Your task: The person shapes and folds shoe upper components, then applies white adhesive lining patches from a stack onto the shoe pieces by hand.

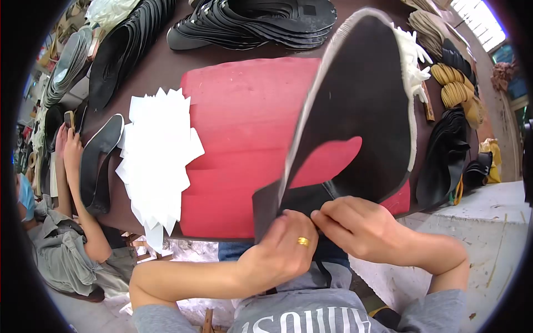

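Observation:
A large dark curved piece (372,105) with a pale fuzzy edge stands up over the right part of the red mat (239,139). At its lower end, my left hand (286,244), with a gold ring on one finger, is closed on the piece by a dark flap (266,205). Close beside it, my right hand (361,225) pinches the piece's lower edge, fingertips nearly meeting those of my left hand. What lies between the fingertips is too small to make out. A pile of white pointed paper pieces (158,161) lies on the mat's left side.
Stacks of black pieces (255,25) lie at the back and left (127,50). White gloves (413,61), tan bundles (455,86) and black pieces (444,155) are on the right. At the far left, another person's hands (69,147) hold a small object near a dark curved piece (97,166).

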`<control>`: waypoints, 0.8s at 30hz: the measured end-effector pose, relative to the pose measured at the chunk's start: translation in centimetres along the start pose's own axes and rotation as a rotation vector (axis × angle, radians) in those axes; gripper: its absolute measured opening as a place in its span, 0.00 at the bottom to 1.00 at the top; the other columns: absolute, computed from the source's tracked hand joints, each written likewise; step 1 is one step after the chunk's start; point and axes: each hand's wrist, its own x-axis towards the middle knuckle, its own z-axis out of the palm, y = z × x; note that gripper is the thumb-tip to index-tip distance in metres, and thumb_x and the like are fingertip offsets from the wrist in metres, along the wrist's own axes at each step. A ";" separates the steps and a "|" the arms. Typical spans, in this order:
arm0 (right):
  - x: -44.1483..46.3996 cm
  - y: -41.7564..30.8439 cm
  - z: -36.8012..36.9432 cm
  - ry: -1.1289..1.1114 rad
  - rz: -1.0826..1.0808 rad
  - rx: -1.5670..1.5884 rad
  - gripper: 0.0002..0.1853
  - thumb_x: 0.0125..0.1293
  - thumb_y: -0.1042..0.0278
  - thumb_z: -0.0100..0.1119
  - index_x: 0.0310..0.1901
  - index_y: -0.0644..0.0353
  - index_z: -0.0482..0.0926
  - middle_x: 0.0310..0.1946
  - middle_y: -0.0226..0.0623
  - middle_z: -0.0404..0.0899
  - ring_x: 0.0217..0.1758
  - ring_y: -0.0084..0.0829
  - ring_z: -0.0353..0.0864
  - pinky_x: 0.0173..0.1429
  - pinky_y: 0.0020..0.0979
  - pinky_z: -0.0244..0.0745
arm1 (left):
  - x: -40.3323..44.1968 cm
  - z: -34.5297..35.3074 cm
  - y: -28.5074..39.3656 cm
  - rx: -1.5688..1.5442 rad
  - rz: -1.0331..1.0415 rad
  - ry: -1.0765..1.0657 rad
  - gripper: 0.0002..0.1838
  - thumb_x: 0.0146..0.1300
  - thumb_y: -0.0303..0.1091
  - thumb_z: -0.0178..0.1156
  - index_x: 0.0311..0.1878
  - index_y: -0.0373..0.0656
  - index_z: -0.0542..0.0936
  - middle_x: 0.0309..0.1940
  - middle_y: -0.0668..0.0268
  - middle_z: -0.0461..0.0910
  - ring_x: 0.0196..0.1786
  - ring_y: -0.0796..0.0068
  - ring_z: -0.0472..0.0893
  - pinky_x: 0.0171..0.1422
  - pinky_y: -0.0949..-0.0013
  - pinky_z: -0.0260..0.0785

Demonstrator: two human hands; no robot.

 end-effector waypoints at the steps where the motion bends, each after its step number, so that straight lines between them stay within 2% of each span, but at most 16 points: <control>1: -0.3 0.2 -0.1 0.002 0.000 -0.002 0.17 0.56 0.73 0.62 0.48 0.66 0.78 0.39 0.40 0.73 0.37 0.37 0.71 0.44 0.34 0.70 | 0.0 -0.4 -0.3 0.003 0.001 0.002 0.09 0.56 0.28 0.53 0.35 0.34 0.81 0.31 0.59 0.78 0.31 0.70 0.73 0.51 0.71 0.65; 5: -2.5 0.7 0.0 0.192 0.348 0.065 0.20 0.54 0.70 0.64 0.49 0.65 0.77 0.48 0.39 0.75 0.48 0.38 0.76 0.59 0.41 0.70 | -0.7 -3.8 -2.0 0.512 0.121 -0.258 0.14 0.52 0.24 0.55 0.43 0.34 0.82 0.34 0.62 0.78 0.36 0.71 0.74 0.53 0.68 0.65; 6: -2.6 0.4 0.5 0.198 0.358 0.070 0.20 0.54 0.70 0.64 0.49 0.65 0.77 0.48 0.39 0.75 0.48 0.38 0.76 0.59 0.41 0.70 | -0.7 -3.7 -1.8 0.510 0.134 -0.257 0.14 0.52 0.24 0.55 0.43 0.34 0.82 0.34 0.62 0.78 0.36 0.71 0.74 0.53 0.68 0.65; 11: -2.0 -0.4 3.0 0.312 0.260 0.337 0.25 0.56 0.64 0.65 0.55 0.63 0.75 0.54 0.40 0.74 0.54 0.40 0.74 0.62 0.39 0.69 | -0.6 -1.6 -0.7 0.306 0.369 -0.322 0.17 0.51 0.23 0.56 0.46 0.31 0.81 0.32 0.61 0.78 0.30 0.72 0.71 0.55 0.71 0.66; 15: -3.0 1.0 3.0 0.146 0.111 0.310 0.27 0.58 0.58 0.65 0.57 0.62 0.74 0.56 0.40 0.72 0.57 0.41 0.72 0.64 0.41 0.65 | -2.4 -1.5 -1.5 0.591 0.485 -0.192 0.20 0.50 0.23 0.56 0.49 0.28 0.80 0.33 0.57 0.79 0.29 0.72 0.70 0.56 0.75 0.66; 20: -2.1 -0.2 3.8 0.047 0.182 0.212 0.30 0.58 0.51 0.63 0.58 0.60 0.74 0.60 0.39 0.70 0.60 0.40 0.69 0.68 0.43 0.59 | -2.7 -1.0 0.3 0.364 0.331 -0.272 0.21 0.49 0.23 0.56 0.49 0.28 0.80 0.31 0.56 0.78 0.28 0.72 0.69 0.54 0.74 0.67; 24: -4.1 -0.4 4.2 0.081 0.142 0.245 0.30 0.58 0.49 0.62 0.59 0.59 0.74 0.63 0.38 0.68 0.64 0.38 0.68 0.70 0.45 0.56 | -2.8 -1.3 0.4 0.424 0.323 -0.313 0.19 0.50 0.24 0.56 0.48 0.29 0.80 0.30 0.58 0.78 0.28 0.71 0.70 0.54 0.72 0.68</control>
